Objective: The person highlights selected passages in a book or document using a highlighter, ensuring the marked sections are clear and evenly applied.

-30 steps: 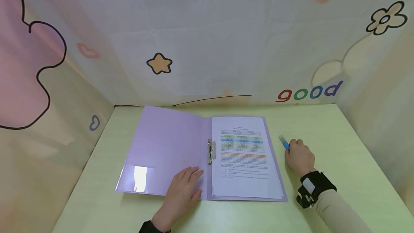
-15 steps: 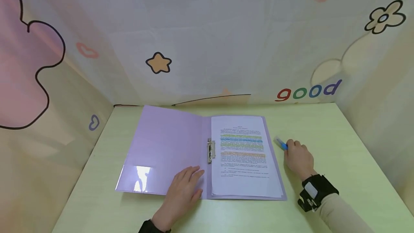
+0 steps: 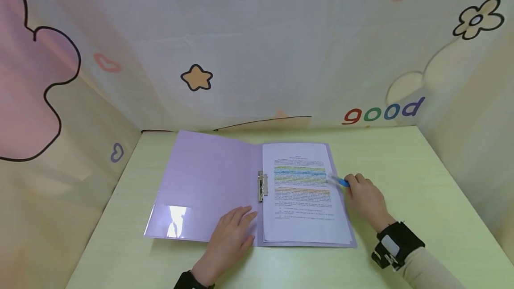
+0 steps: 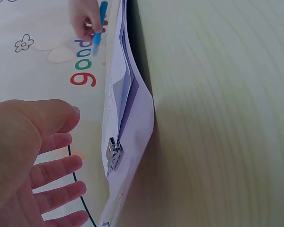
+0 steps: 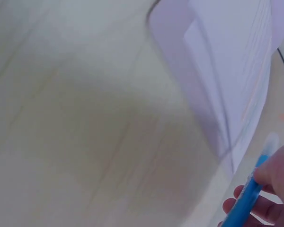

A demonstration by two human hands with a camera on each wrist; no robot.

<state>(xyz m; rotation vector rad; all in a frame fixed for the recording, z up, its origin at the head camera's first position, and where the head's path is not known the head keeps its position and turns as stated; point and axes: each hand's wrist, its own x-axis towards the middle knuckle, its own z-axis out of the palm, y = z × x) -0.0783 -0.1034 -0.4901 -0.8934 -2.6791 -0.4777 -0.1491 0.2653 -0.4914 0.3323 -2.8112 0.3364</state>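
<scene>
A purple folder (image 3: 213, 177) lies spread on the table, with printed sheets (image 3: 301, 231) on its right side and a metal clip (image 3: 262, 186) by the spine. Yellow, blue and orange highlight bands cross the text. My right hand (image 3: 366, 200) pinches a blue highlighter (image 5: 246, 201) between thumb and fingers. Its clear-capped end overlaps the sheets' right edge in the head view. My left hand (image 3: 230, 237) has loosely extended fingers over the folder's lower middle near the spine. Nothing sits between those fingers in the left wrist view.
The pale wood-grain table (image 3: 417, 182) extends around the folder. A printed cloth (image 3: 257, 48) with cartoon shapes and the word "good" stands behind and along both sides. Glare shows on the left cover, whose outer edge is raised off the table.
My right hand has moved left with the highlighter, from beside the folder to the sheets' right edge, and the highlighter has swung to point further left. My left hand has shifted only slightly right.
</scene>
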